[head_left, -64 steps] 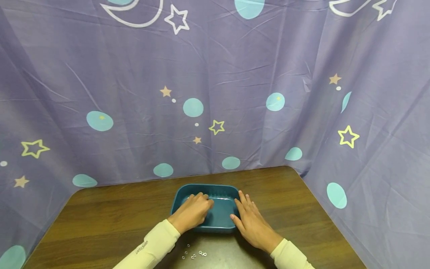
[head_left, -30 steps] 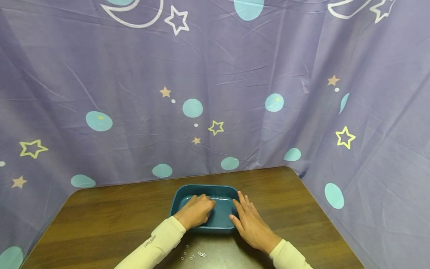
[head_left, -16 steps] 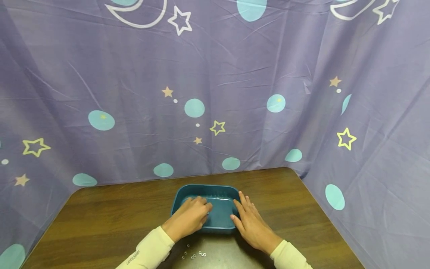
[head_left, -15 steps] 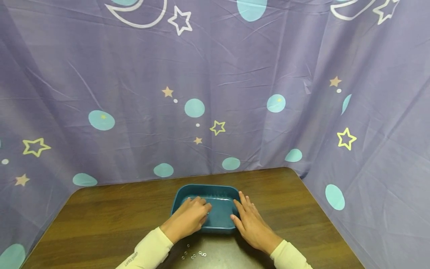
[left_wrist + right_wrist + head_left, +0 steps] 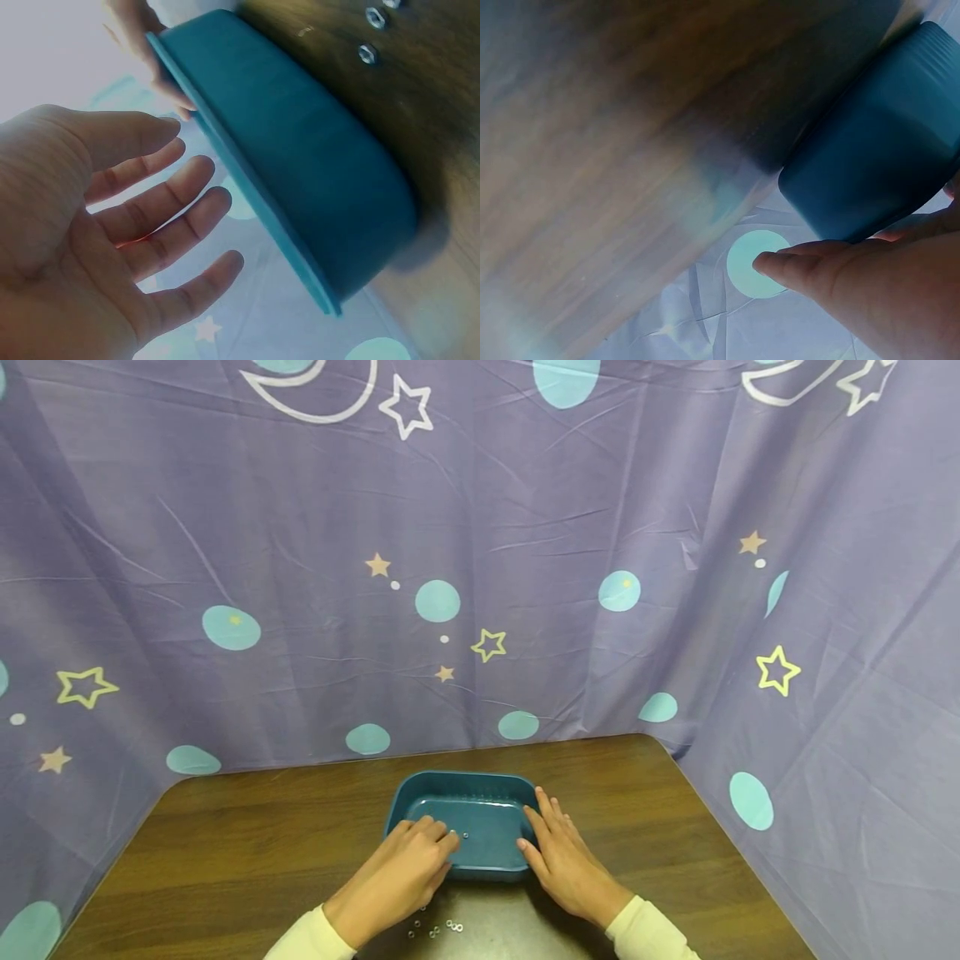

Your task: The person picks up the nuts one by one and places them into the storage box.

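A teal rectangular bin [image 5: 491, 847] stands on the table. Over its front left rim is my left hand [image 5: 401, 872]; the left wrist view shows its fingers [image 5: 191, 225] loosely bent, apart, with nothing between them. My right hand [image 5: 566, 860] rests on the bin's right rim, its fingers straight and spread. Inside the bin lies a small metal nut [image 5: 466, 835], and another small bright spot shows right beside the left fingertips. Several hex nuts [image 5: 433, 932] are scattered on the table in front of the bin, two seen closer as a nut [image 5: 367, 54] in the left wrist view.
A brown wood-grain table [image 5: 285, 827] carries everything. Behind and beside it hangs a purple curtain [image 5: 315, 635] printed with stars, moons and turquoise dots, close to the table's back edge.
My left hand has drawn back from inside the bin toward its front left rim, and its fingers have loosened. A nut now shows on the bin floor. The right hand stays in place.
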`<control>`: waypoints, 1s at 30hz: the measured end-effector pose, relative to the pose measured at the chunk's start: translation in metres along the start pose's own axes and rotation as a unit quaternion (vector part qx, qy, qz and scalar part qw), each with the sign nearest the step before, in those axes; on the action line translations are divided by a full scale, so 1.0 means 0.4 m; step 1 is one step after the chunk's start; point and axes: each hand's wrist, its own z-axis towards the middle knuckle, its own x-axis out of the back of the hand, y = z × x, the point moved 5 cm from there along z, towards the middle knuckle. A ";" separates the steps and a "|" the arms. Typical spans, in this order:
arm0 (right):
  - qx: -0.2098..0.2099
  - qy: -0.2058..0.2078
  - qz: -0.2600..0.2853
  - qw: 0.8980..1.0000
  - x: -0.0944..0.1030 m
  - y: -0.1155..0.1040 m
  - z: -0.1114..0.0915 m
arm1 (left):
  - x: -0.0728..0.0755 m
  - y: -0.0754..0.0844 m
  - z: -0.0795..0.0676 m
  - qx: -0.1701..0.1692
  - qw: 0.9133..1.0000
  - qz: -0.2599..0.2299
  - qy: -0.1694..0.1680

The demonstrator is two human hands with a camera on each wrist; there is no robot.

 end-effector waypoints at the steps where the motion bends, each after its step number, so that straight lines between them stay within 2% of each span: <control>1: 0.000 -0.001 0.002 1.000 0.000 0.000 0.000 | 0.006 0.005 -0.002 -0.001 1.000 -0.003 0.001; 7: 0.005 0.001 0.009 1.000 -0.001 0.001 -0.002 | 0.032 0.043 -0.007 -0.015 1.000 -0.010 0.000; 14: 0.000 -0.003 0.011 1.000 -0.003 0.003 -0.006 | 0.034 0.106 -0.002 -0.044 0.998 -0.035 -0.016; 18: -0.005 -0.011 0.011 1.000 -0.005 0.004 -0.007 | 0.025 0.134 0.001 -0.057 0.998 -0.037 -0.015; 23: 0.002 -0.002 0.011 1.000 -0.006 0.001 -0.009 | 0.004 0.159 -0.001 -0.076 0.995 -0.060 -0.040; 27: 0.006 0.007 0.008 1.000 -0.007 0.003 -0.006 | -0.015 0.166 -0.007 -0.084 0.992 -0.074 -0.055; 30: 0.006 0.005 0.005 1.000 -0.008 0.005 -0.004 | -0.028 0.162 -0.015 -0.079 0.991 -0.086 -0.069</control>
